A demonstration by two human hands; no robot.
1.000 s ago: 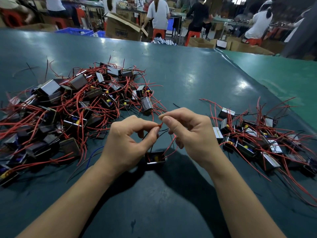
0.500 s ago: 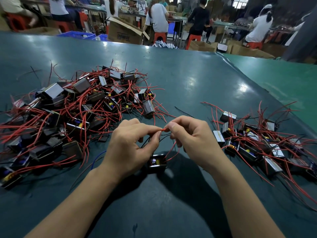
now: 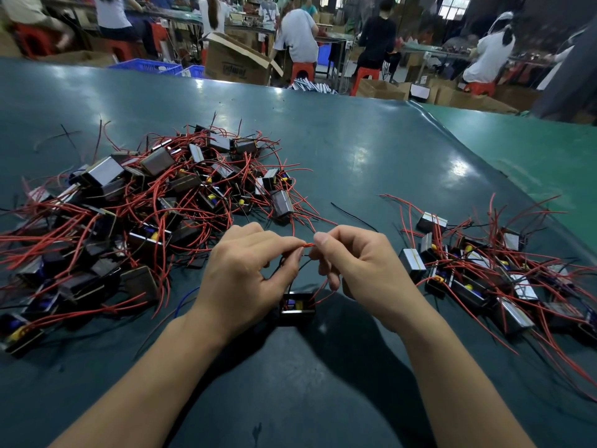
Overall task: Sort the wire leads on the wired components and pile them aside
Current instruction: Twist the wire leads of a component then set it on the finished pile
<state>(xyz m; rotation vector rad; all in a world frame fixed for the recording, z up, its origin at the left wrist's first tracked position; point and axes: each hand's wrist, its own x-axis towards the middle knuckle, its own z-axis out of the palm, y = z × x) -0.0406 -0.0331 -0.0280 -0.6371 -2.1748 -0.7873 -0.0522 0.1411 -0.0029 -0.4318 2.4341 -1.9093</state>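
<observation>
On the table (image 3: 355, 150), a big heap (image 3: 139, 208) lies toward the left edge and a smaller pile (image 3: 494, 273) toward the right; one component (image 3: 297, 305) sits between them, nearer the front edge.

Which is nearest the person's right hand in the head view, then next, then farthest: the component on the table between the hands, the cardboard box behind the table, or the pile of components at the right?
1. Component: just below the right hand.
2. Right pile: to its right.
3. Cardboard box: far back, beyond the table.

glossy teal table mat (image 3: 371, 163); shiny metal component cores (image 3: 103, 171); cardboard box (image 3: 232, 64).
</observation>
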